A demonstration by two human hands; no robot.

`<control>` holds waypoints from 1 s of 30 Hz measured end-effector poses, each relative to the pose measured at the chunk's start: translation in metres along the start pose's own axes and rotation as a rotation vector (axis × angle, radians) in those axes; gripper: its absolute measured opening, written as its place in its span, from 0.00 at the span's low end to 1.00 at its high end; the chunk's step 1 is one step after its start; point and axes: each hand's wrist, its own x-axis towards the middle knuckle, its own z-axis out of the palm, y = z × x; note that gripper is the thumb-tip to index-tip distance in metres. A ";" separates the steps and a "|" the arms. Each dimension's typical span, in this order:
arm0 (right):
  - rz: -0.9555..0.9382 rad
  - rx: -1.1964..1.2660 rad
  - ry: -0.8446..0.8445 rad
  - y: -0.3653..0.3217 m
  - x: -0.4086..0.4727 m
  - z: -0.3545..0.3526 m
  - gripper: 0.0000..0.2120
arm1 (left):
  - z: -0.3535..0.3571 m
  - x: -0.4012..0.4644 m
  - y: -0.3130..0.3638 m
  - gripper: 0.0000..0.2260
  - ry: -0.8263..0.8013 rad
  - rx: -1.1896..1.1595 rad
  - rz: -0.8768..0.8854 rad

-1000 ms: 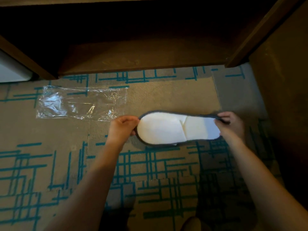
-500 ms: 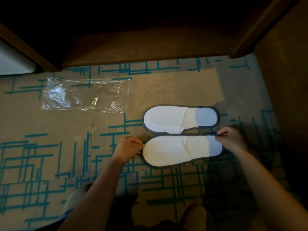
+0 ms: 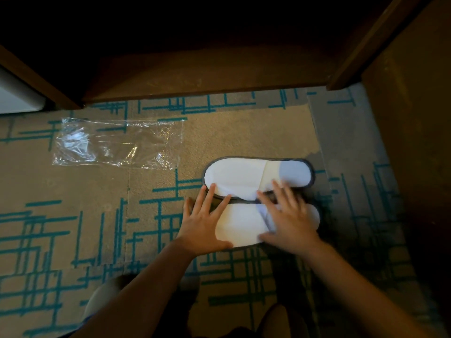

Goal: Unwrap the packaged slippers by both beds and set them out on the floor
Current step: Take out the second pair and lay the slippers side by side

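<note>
Two white slippers, far slipper (image 3: 244, 176) and near slipper (image 3: 240, 224), side by side on patterned carpet (image 3: 73, 191); left hand (image 3: 203, 222) and right hand (image 3: 289, 222) flat on near one, fingers (image 3: 278, 189) spread wide, holding nothing; clear wrapper (image 3: 117, 142) lying apart.

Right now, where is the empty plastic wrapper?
In the head view, the plastic wrapper lies flat on the carpet, left of the far slipper, near the wooden furniture base.

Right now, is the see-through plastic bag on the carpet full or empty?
Empty. The clear plastic bag lies flat, carpet pattern showing through, and both white slippers lie outside it.
</note>
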 end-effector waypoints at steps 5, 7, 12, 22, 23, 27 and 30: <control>-0.177 -0.017 -0.020 -0.013 -0.007 0.022 0.40 | 0.001 0.005 -0.004 0.37 0.063 -0.001 -0.032; -0.219 -0.027 -0.023 -0.005 -0.009 0.025 0.42 | -0.003 0.005 -0.002 0.34 0.093 -0.024 -0.035; -0.270 -0.047 -0.002 0.002 -0.007 0.027 0.42 | -0.020 0.005 -0.011 0.26 0.157 -0.386 -0.036; -0.220 -0.091 -0.038 -0.002 -0.003 0.019 0.41 | -0.038 0.038 -0.017 0.25 0.181 -0.239 0.052; -0.204 -0.095 -0.040 -0.002 -0.002 0.016 0.42 | -0.037 0.043 -0.011 0.26 0.074 -0.198 0.031; -0.132 -0.030 -0.101 0.015 -0.006 -0.007 0.39 | -0.038 0.049 -0.008 0.23 0.007 -0.125 -0.002; -0.032 0.086 -0.083 0.040 -0.016 -0.040 0.38 | -0.039 0.046 -0.010 0.24 0.003 -0.098 0.011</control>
